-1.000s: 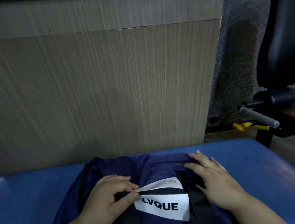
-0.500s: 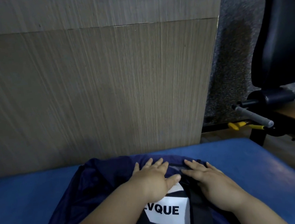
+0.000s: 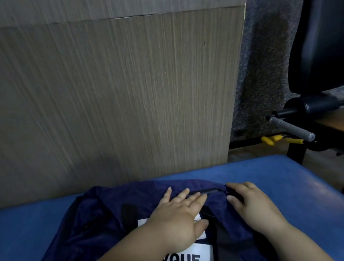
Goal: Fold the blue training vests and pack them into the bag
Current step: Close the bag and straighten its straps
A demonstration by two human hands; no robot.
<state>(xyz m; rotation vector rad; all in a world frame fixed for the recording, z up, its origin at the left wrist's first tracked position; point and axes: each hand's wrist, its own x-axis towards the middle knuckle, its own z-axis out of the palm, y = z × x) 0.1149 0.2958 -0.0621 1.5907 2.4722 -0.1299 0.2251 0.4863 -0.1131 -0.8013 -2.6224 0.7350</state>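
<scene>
A second ago your left hand pinched the corner of the white label. Now it has let go and lies flat on the navy bag, fingers straight and spread, with the fingertips reaching up to the zip. Your right hand has slid a little towards the right end of that zip. Its thumb and forefinger curve in around a dark bit there, but it is too small to tell whether they actually pinch the puller.

The bag itself has barely shifted. It lies slumped on the blue tabletop, close to the far edge, with the label facing up. No blue vest shows outside it. Whether any are packed inside, you cannot tell from here, since the fabric hides the contents.

Judging by the hands, you are done with the label and are turning to the zip, with the left hand bracing the cloth. That suggests you are about to open or close the bag.
</scene>
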